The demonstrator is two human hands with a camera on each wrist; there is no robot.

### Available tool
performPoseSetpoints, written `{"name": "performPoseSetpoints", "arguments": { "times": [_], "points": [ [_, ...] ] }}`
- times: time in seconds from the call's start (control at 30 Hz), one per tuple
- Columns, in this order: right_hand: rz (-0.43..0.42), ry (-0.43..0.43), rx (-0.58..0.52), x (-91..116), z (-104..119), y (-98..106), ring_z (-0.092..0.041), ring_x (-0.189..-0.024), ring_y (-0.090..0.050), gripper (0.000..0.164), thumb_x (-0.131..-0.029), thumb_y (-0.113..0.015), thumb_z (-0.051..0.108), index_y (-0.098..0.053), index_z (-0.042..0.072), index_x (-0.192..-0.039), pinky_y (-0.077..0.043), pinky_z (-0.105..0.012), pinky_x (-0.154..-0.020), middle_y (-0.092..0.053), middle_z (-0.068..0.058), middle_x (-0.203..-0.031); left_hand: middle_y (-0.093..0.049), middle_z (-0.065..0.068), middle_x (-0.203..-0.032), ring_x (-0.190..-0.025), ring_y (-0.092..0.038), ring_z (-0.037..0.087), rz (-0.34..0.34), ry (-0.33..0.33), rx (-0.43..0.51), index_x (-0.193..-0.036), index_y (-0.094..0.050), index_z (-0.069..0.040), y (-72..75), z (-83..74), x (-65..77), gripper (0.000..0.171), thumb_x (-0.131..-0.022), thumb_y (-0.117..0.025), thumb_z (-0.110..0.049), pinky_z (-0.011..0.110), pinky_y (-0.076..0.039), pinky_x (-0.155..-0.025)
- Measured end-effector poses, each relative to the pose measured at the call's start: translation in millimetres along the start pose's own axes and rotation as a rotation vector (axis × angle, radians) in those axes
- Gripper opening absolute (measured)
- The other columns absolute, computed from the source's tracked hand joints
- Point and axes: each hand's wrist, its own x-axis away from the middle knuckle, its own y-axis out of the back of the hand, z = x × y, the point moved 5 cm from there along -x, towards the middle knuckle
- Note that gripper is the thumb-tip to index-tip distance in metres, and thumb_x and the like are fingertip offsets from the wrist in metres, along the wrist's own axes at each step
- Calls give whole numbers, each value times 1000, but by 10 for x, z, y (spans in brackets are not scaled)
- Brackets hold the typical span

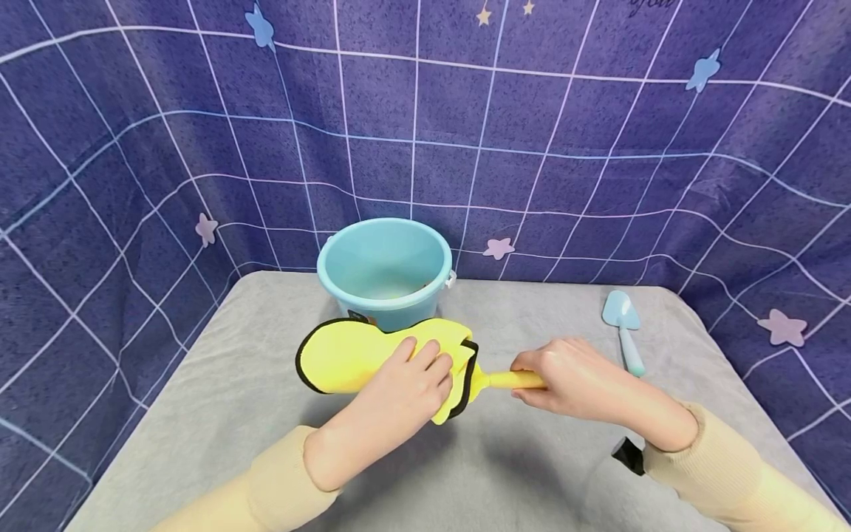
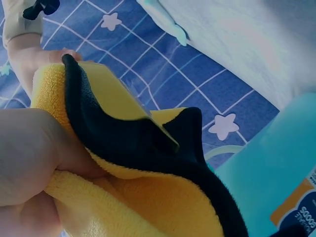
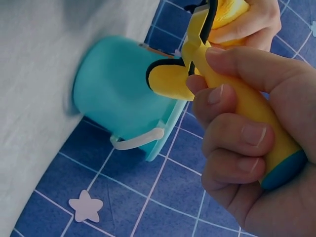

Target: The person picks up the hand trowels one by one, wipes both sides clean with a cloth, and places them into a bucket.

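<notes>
A yellow toy shovel [image 1: 512,380] is held up over the table, its broad end wrapped in a yellow cloth [image 1: 346,358] with black edging. My right hand [image 1: 565,377] grips the handle, fingers curled round it near its blue end in the right wrist view. With my left hand [image 1: 412,377], I hold the cloth around the shovel's head, fingers over the top. Between the cloth's black edges, the flat yellow blade [image 2: 111,94] shows in the left wrist view. Most of the blade is hidden by cloth. One end of the cloth hangs out to the left, overlapping the light-blue bucket [image 1: 385,295] in the head view.
The bucket stands at the back of the grey-covered table [image 1: 233,384], with a white handle [image 3: 138,140]. At the right lies a light-blue toy trowel [image 1: 623,332]. A purple curtain with grid lines and stars [image 1: 499,248] hangs behind and on both sides.
</notes>
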Motion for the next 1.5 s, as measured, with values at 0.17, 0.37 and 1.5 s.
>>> {"name": "performPoseSetpoints", "arguments": {
  "times": [0.17,0.37,1.5],
  "points": [
    [13,-5,4,19,-8,9,4,-48,-33,13,-76,-75,24,-62,21,-77,-32,-17,-43,-40,19,-55,-49,1,-80,-79,-44,21,3,16,7,-79,-64,-14,-39,45,56,8,-78,-63,-6,33,-36,-71],
    [27,-13,1,24,-20,14,4,-49,-34,13,-76,-75,24,-62,21,-76,-32,-17,-44,-39,19,-56,-49,1,-81,-79,-43,21,23,15,17,-80,-63,-13,-58,101,131,8,-76,-66,-6,33,-36,-71],
    [25,-38,-39,92,-62,70,6,-50,-32,10,-76,-74,24,-64,25,-76,-32,-16,-44,-35,21,-55,-49,7,-82,-80,-45,26,-24,34,57,-81,-58,-7,-147,348,516,15,-81,-50,6,36,-38,-74]
  ]
}}
